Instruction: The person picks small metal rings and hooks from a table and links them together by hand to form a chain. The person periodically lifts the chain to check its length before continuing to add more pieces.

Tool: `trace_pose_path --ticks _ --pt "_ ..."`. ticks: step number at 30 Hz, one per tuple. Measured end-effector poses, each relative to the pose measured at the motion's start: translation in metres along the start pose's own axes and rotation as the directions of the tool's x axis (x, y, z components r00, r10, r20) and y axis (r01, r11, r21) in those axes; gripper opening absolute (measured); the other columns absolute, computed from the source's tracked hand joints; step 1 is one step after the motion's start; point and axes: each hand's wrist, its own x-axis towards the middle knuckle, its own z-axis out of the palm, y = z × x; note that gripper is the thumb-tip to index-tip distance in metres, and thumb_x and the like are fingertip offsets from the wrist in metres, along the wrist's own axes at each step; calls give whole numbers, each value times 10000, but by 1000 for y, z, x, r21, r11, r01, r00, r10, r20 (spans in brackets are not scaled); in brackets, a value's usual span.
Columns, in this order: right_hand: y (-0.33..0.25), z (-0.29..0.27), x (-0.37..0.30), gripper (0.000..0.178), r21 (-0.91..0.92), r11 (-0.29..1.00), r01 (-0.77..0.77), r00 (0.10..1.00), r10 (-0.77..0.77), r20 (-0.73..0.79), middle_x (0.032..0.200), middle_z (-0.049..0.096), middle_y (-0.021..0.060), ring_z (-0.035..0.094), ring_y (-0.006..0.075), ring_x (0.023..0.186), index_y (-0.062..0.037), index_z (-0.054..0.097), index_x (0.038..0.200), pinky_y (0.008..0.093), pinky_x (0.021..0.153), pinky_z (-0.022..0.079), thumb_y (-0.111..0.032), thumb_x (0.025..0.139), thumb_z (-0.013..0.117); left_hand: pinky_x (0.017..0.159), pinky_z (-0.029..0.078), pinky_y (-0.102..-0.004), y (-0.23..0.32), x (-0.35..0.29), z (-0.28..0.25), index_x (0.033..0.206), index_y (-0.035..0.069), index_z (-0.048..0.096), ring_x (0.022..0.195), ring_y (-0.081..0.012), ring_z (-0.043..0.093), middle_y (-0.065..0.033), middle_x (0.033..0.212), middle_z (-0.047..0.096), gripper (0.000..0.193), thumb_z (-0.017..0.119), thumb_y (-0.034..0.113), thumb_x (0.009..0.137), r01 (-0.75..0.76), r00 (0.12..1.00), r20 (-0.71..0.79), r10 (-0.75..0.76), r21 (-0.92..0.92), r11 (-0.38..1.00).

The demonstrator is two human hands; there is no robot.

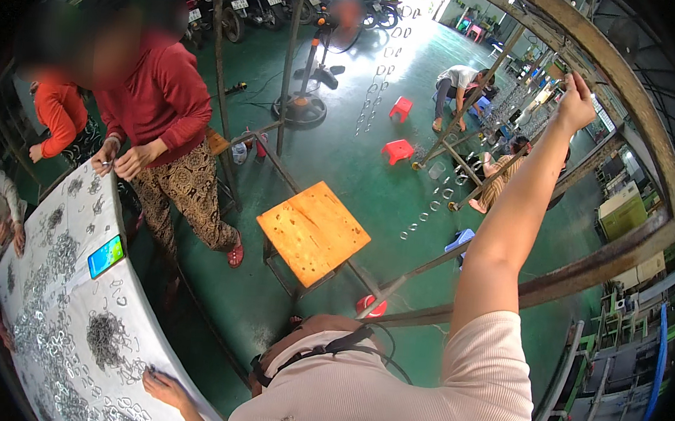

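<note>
Rusty metal frame bar (598,64) at one o'clock: your right hand (576,102) pinched something there, unclear what. Left hand (162,386) lay spread on heaped small silver metal rings (106,335) at seven o'clock; most rings unsorted.

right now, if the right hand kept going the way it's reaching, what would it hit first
The right hand is raised, already at the rusty metal frame bar, so it would likely meet that bar first; depth is uncertain.
</note>
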Motion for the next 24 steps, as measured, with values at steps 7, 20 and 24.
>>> trace_pose_path --ticks 7,20,24 --pt "47 19 68 162 -79 994 -72 997 72 -2 843 705 59 630 120 728 -46 735 888 240 688 489 -49 727 725 894 394 -468 -4 -1 9 1082 -52 538 1040 -374 493 -201 1086 549 225 454 61 906 -98 995 19 96 106 990" --pt "93 49 115 142 -177 983 -49 999 47 -15 834 701 42 625 90 700 -40 735 898 204 657 489 -59 759 717 884 405 -461 -3 0 7 1078 -29 553 1039 -368 496 -189 1081 554 246 433 106 911 -86 996 -9 91 220 972" --pt "89 55 110 145 -185 983 20 1000 -17 19 866 706 40 630 89 731 -39 736 893 203 690 492 -64 750 728 893 398 -470 -5 -1 1 1084 -25 552 1049 -377 489 -198 1089 551 248 443 90 893 -39 999 25 34 245 969"
